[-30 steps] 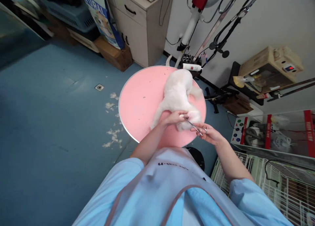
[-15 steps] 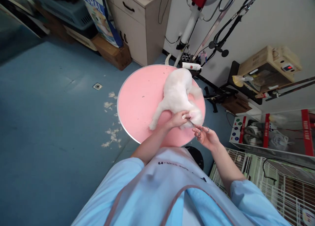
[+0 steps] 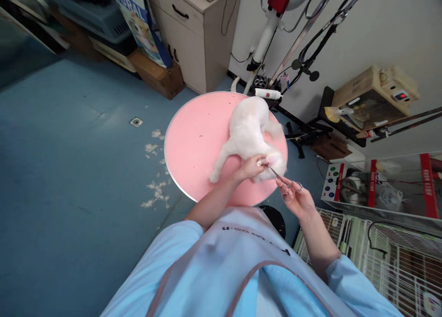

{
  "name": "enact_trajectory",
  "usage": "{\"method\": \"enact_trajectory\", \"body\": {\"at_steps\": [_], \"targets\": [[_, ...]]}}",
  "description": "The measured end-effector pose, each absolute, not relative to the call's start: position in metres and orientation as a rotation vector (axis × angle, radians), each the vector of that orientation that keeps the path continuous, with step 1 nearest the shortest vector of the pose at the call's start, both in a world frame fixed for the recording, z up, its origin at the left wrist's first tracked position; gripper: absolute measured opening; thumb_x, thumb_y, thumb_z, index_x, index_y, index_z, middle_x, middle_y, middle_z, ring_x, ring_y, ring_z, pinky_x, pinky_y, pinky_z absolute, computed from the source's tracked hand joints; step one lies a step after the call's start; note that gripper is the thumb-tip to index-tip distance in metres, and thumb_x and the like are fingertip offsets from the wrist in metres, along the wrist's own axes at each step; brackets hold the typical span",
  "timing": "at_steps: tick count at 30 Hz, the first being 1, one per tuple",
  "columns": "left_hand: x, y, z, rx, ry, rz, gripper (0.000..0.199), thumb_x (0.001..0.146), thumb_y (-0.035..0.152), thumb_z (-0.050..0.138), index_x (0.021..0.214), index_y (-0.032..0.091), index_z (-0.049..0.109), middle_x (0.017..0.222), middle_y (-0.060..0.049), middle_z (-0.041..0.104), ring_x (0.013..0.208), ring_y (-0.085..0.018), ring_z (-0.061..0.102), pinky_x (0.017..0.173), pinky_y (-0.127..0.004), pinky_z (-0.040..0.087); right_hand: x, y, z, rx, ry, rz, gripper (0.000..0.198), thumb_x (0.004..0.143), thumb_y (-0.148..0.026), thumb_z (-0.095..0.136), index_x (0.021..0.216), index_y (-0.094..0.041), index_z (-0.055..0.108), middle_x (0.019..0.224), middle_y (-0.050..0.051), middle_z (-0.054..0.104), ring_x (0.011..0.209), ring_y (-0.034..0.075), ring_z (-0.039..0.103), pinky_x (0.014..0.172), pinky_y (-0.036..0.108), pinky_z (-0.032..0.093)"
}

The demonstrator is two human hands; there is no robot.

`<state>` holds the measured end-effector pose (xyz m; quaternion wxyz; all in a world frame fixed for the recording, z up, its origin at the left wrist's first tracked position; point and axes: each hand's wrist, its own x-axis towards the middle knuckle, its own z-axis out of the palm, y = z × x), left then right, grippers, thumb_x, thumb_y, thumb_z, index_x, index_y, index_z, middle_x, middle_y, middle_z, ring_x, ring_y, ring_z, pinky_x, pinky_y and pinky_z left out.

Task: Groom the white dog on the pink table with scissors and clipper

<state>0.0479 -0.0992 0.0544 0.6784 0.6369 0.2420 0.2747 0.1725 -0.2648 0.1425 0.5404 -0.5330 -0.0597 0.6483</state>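
Note:
A white, short-clipped dog (image 3: 247,126) lies on its side on a round pink table (image 3: 193,142), its head toward me. My left hand (image 3: 252,167) is closed on the dog's ear (image 3: 270,161), whose pink inside shows. A small white bit sits at the fingertips; I cannot make out what it is. My right hand (image 3: 299,201) holds slim metal forceps (image 3: 278,175) with scissor-like finger rings. Their thin tip points at the ear, close to my left fingers. Whether the tip touches the ear I cannot tell.
Behind the dog, a white bottle (image 3: 268,94) lies at the table's far edge. Clumps of white fur (image 3: 157,193) are on the floor to the left. A cabinet (image 3: 186,36) stands beyond the table; wire cages (image 3: 390,262) are at the right.
My right hand has moved a little right and toward me, drawing the forceps back from the ear. My left hand and the dog look nearly unchanged.

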Motion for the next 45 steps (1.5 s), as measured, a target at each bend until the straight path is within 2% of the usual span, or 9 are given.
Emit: {"method": "enact_trajectory", "body": {"at_steps": [5, 11, 14, 19, 23, 28, 34, 39, 45], "targets": [[0.052, -0.100, 0.050, 1.443, 0.517, 0.652, 0.022, 0.069, 0.004, 0.056, 0.084, 0.018, 0.065, 0.086, -0.003, 0.067, 0.083, -0.019, 0.061, 0.077, -0.029, 0.050, 0.173, -0.253, 0.139, -1.250, -0.132, 1.674, 0.036, 0.082, -0.039, 0.055, 0.109, -0.017, 0.062, 0.098, 0.008, 0.068, 0.069, 0.013, 0.062, 0.052, 0.022, 0.054], [0.053, -0.101, 0.042, 1.449, 0.529, 0.649, 0.023, 0.069, 0.004, 0.055, 0.086, 0.016, 0.064, 0.086, -0.003, 0.067, 0.082, -0.020, 0.062, 0.075, -0.029, 0.050, 0.166, -0.241, 0.123, -1.224, -0.138, 1.607, 0.027, 0.080, -0.026, 0.061, 0.105, -0.014, 0.064, 0.099, 0.009, 0.069, 0.069, 0.010, 0.062, 0.053, 0.016, 0.055], [0.056, -0.102, 0.034, 1.420, 0.540, 0.653, 0.027, 0.070, 0.007, 0.057, 0.094, 0.016, 0.065, 0.095, -0.003, 0.069, 0.089, -0.021, 0.063, 0.080, -0.030, 0.051, 0.164, -0.243, 0.123, -1.215, -0.130, 1.572, 0.028, 0.077, -0.022, 0.064, 0.105, -0.015, 0.065, 0.101, 0.008, 0.069, 0.067, 0.008, 0.062, 0.053, 0.013, 0.054], [0.062, -0.103, 0.026, 1.324, 0.556, 0.647, 0.041, 0.070, 0.006, 0.058, 0.109, 0.016, 0.062, 0.110, -0.006, 0.068, 0.103, -0.023, 0.062, 0.086, -0.029, 0.050, 0.167, -0.248, 0.131, -1.199, -0.075, 1.581, 0.029, 0.077, -0.023, 0.065, 0.105, -0.016, 0.065, 0.100, 0.008, 0.071, 0.067, 0.009, 0.063, 0.052, 0.015, 0.054], [0.061, -0.103, 0.030, 1.355, 0.537, 0.645, 0.038, 0.068, 0.005, 0.058, 0.104, 0.015, 0.063, 0.104, -0.005, 0.069, 0.097, -0.022, 0.063, 0.084, -0.030, 0.051, 0.167, -0.239, 0.128, -1.191, 0.025, 1.661, 0.026, 0.080, -0.030, 0.060, 0.101, -0.016, 0.065, 0.092, 0.007, 0.072, 0.068, 0.013, 0.065, 0.051, 0.020, 0.055], [0.058, -0.104, 0.033, 1.386, 0.518, 0.642, 0.037, 0.068, 0.004, 0.055, 0.103, 0.014, 0.063, 0.097, -0.004, 0.069, 0.088, -0.019, 0.065, 0.077, -0.028, 0.052, 0.163, -0.231, 0.120, -1.186, -0.050, 1.637, 0.024, 0.079, -0.019, 0.062, 0.104, -0.016, 0.064, 0.096, 0.007, 0.072, 0.070, 0.010, 0.066, 0.055, 0.015, 0.056], [0.060, -0.107, 0.029, 1.345, 0.562, 0.657, 0.034, 0.069, 0.008, 0.059, 0.102, 0.013, 0.064, 0.098, -0.004, 0.070, 0.092, -0.019, 0.065, 0.083, -0.029, 0.052, 0.163, -0.244, 0.131, -1.222, -0.104, 1.546, 0.027, 0.080, -0.017, 0.063, 0.107, -0.017, 0.063, 0.100, 0.007, 0.072, 0.067, 0.009, 0.065, 0.052, 0.015, 0.055], [0.056, -0.106, 0.027, 1.242, 0.524, 0.640, 0.041, 0.067, 0.006, 0.058, 0.107, 0.012, 0.062, 0.104, -0.006, 0.069, 0.099, -0.019, 0.064, 0.089, -0.031, 0.052, 0.158, -0.243, 0.134, -1.226, -0.014, 1.646, 0.026, 0.082, -0.028, 0.059, 0.105, -0.016, 0.064, 0.092, 0.007, 0.073, 0.067, 0.012, 0.066, 0.053, 0.020, 0.056], [0.053, -0.115, 0.032, 1.186, 0.475, 0.644, 0.038, 0.068, 0.005, 0.060, 0.106, 0.011, 0.064, 0.104, -0.007, 0.071, 0.099, -0.020, 0.066, 0.091, -0.034, 0.052, 0.148, -0.241, 0.137, -1.260, -0.068, 1.557, 0.025, 0.075, -0.020, 0.067, 0.100, -0.017, 0.065, 0.093, 0.005, 0.073, 0.068, 0.008, 0.065, 0.057, 0.015, 0.054]]}}
